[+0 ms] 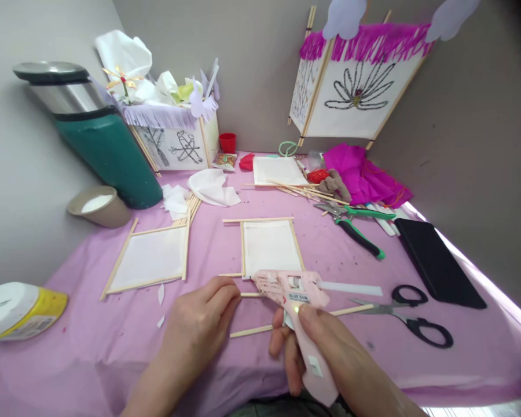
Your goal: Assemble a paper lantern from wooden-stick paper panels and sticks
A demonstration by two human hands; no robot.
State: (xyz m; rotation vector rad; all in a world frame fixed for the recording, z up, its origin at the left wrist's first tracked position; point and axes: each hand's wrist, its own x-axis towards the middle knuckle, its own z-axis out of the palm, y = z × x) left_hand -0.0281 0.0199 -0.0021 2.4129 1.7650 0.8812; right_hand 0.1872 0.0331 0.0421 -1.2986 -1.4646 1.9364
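Note:
My right hand (306,347) is wrapped round the handle of a pink glue gun (293,286), whose nozzle points left with a white glue stick out of its back. My left hand (208,313) pinches a thin wooden stick (250,295) just left of the nozzle. Right behind the gun lies a white panel (271,246) edged with wooden sticks. Another stick (250,331) rests on the cloth between my hands and runs under the right one. A second framed panel (150,259) lies to the left.
Black scissors (417,315), green pruners (358,223) and a black phone (438,263) lie right. Left are a glue tub (21,313), a cup (102,207) and a green bottle (108,150). Behind stand a decorated box (178,142) and a lantern with magenta fringe (351,92).

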